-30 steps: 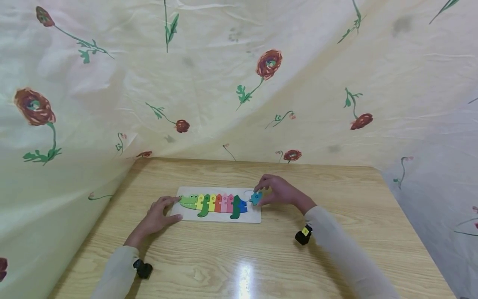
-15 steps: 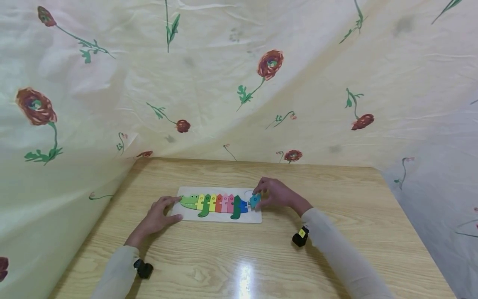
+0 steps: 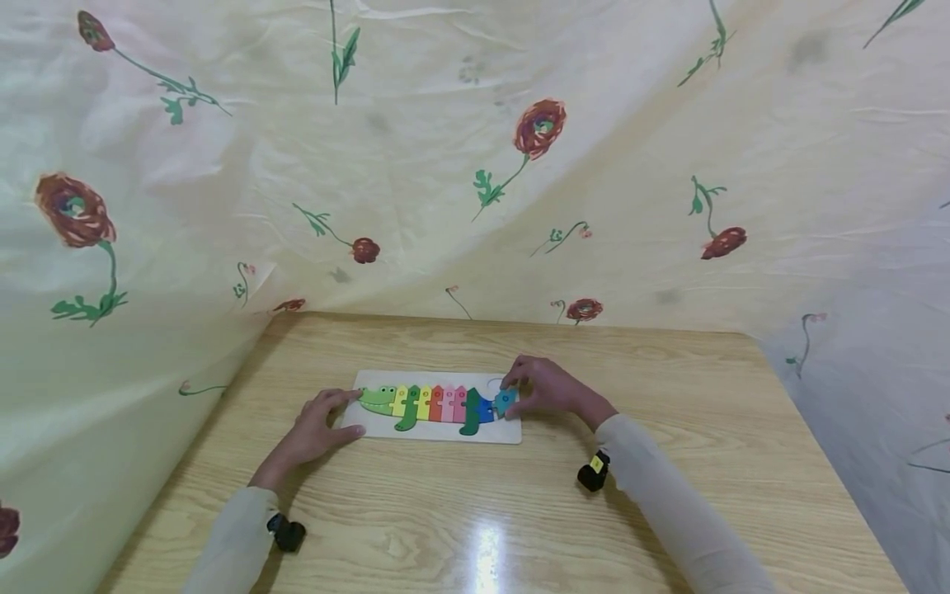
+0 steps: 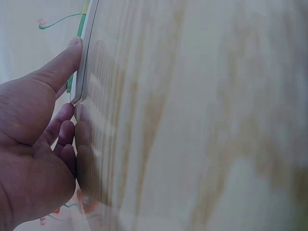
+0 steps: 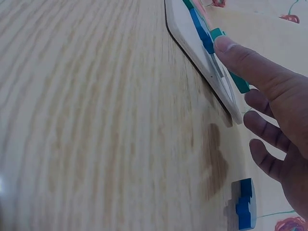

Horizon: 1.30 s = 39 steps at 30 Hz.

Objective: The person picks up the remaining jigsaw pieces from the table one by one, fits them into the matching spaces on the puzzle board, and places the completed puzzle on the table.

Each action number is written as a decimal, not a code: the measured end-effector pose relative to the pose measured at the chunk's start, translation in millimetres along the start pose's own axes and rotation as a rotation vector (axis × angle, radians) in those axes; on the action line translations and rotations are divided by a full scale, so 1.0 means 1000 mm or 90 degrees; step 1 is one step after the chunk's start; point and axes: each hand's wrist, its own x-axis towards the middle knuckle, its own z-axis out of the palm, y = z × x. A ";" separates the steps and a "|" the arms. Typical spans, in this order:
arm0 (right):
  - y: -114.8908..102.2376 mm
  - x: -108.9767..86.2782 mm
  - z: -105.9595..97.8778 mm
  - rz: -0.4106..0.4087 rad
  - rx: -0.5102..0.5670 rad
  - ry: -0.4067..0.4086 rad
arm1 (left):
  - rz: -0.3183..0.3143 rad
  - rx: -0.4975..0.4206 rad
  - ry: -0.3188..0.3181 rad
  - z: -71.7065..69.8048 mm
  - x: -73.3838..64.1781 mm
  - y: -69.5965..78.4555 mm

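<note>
A white puzzle board (image 3: 438, 433) lies on the table, with a crocodile made of coloured pieces set in it. My right hand (image 3: 552, 386) pinches a teal puzzle piece (image 3: 505, 401) between thumb and fingers, over the bare recess at the board's right end. In the right wrist view the teal piece (image 5: 239, 83) looks tilted above the recess, beside a blue piece (image 5: 201, 30). My left hand (image 3: 315, 429) rests at the board's left end, index finger near the crocodile's head (image 3: 377, 399) and thumb at the lower corner. In the left wrist view the thumb (image 4: 65, 60) touches the board's edge.
A loose blue puzzle piece (image 5: 245, 204) stands on the table near the right hand in the right wrist view; the head view hides it. Flowered cloth (image 3: 416, 165) hangs behind and beside the wooden table (image 3: 416, 503).
My right hand has moved a little left and toward me, bringing the teal puzzle piece from the board's right edge over the recess. The left hand has stayed in place.
</note>
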 end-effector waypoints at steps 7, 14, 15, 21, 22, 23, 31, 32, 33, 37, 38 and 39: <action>0.001 0.001 0.003 -0.005 -0.009 -0.002 | -0.001 0.001 -0.002 0.000 0.000 0.000; 0.000 0.001 0.004 -0.012 -0.021 -0.004 | -0.006 0.001 -0.007 0.000 0.000 0.000; 0.000 0.001 0.004 -0.014 -0.021 -0.004 | -0.006 0.000 -0.006 0.000 0.000 0.000; -0.001 0.001 0.005 -0.012 -0.024 -0.010 | -0.003 0.002 -0.006 0.000 0.000 0.000; -0.001 0.002 0.005 -0.010 -0.024 -0.011 | -0.003 0.003 -0.006 0.000 -0.001 0.000; -0.001 0.002 0.005 -0.009 -0.025 -0.012 | -0.004 0.001 -0.005 0.000 -0.001 0.001; -0.003 0.001 0.005 -0.004 -0.013 -0.011 | -0.014 0.004 -0.006 -0.001 0.000 0.002; -0.003 0.001 0.005 -0.003 -0.010 -0.012 | -0.016 0.004 -0.007 0.000 0.000 0.002; -0.003 0.001 0.004 -0.004 -0.007 -0.012 | -0.017 0.005 -0.007 0.000 0.001 0.002; -0.003 0.000 0.004 0.001 -0.001 -0.015 | -0.018 0.005 -0.007 0.000 0.001 0.002; -0.003 0.001 0.004 0.001 0.001 -0.016 | -0.017 0.003 -0.006 0.000 0.000 0.001; -0.003 0.001 0.005 0.002 0.001 -0.016 | -0.016 0.003 -0.006 0.000 0.000 0.001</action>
